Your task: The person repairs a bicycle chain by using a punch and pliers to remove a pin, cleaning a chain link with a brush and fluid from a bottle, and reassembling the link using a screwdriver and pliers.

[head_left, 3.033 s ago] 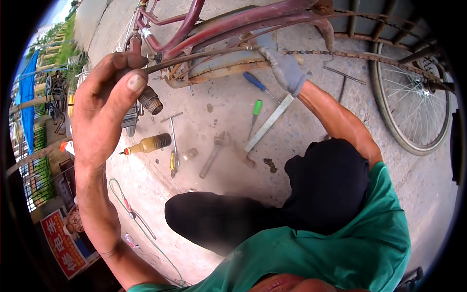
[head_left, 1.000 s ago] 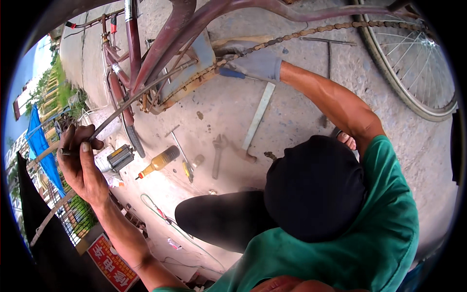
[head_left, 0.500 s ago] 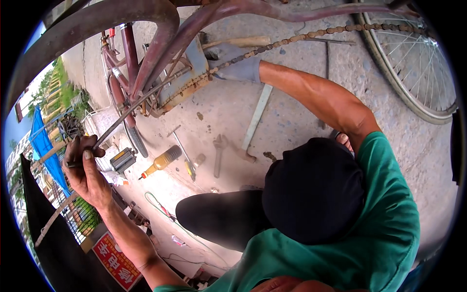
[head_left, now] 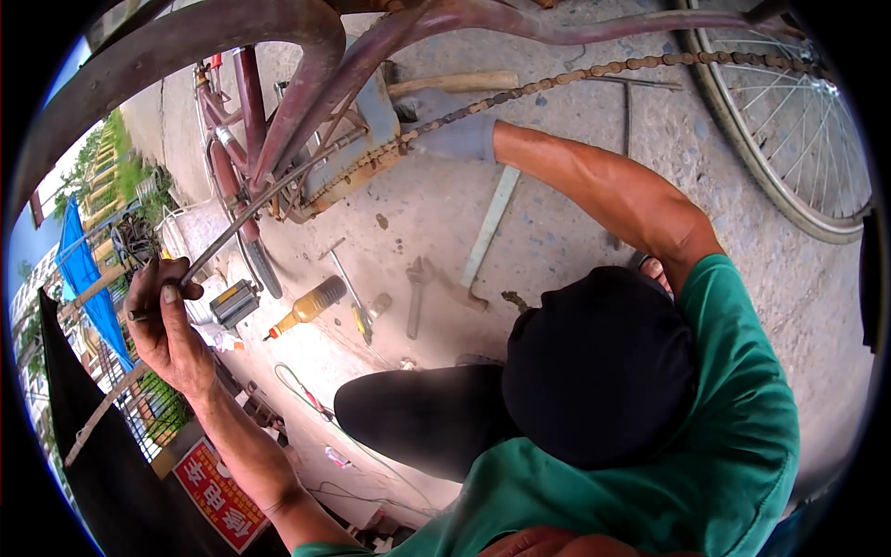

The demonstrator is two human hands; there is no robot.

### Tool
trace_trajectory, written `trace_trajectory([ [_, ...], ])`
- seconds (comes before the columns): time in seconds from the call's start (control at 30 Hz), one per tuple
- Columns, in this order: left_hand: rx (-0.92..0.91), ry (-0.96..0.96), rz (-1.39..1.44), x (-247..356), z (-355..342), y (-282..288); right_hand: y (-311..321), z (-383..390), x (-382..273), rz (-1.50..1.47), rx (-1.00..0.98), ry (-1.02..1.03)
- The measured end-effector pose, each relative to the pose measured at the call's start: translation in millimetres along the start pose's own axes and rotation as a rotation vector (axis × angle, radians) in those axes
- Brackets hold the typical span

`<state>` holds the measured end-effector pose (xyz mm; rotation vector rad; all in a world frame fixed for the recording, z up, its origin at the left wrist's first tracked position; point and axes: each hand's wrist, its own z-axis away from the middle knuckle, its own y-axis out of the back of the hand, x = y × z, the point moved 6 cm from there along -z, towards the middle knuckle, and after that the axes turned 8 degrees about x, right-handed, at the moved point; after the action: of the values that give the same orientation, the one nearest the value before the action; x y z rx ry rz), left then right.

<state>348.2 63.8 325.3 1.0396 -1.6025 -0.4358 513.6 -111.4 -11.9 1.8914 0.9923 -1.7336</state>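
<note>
A long metal bar (head_left: 243, 219) slants from the left up toward the bicycle's crank area. My left hand (head_left: 172, 325) is bare and closed around the bar's near end, thumb on top. The bar's far end reaches a worn blue-grey and rusty metal plate (head_left: 357, 174) beside the bicycle chain (head_left: 575, 76). My right hand (head_left: 455, 137), in a grey glove, is at the far side by the chain and that plate. Its fingers are hidden there, so what it holds does not show. The maroon bicycle frame (head_left: 311, 88) arches over the work.
On the concrete lie a hammer (head_left: 489, 227), an open-ended wrench (head_left: 417, 299), an amber bottle (head_left: 308, 304) and a T-handled tool (head_left: 348, 278). A pedal (head_left: 234, 304) is near my left hand. A spoked wheel (head_left: 789, 139) stands at far right; a wooden handle (head_left: 455, 83) lies behind the chain.
My left hand and the bar's near end have shifted very slightly to the right. The chain and wheel sit a touch lower. Both arms otherwise keep their places.
</note>
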Motion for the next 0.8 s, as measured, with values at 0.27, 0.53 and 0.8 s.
trace_trajectory([
  [0.27, 0.02, 0.017, 0.011, -2.8, 5.3, 1.8, -6.1, -5.7, 12.2, -0.025, -0.009, 0.057],
  [0.53, 0.033, 0.032, -0.013, -4.9, 5.0, 4.5, -8.5, -12.8, 9.7, -0.064, 0.043, 0.121],
  [0.8, 0.02, 0.093, -0.047, 2.9, -7.7, -3.7, -6.9, -36.5, 22.8, -0.005, -0.001, 0.094],
])
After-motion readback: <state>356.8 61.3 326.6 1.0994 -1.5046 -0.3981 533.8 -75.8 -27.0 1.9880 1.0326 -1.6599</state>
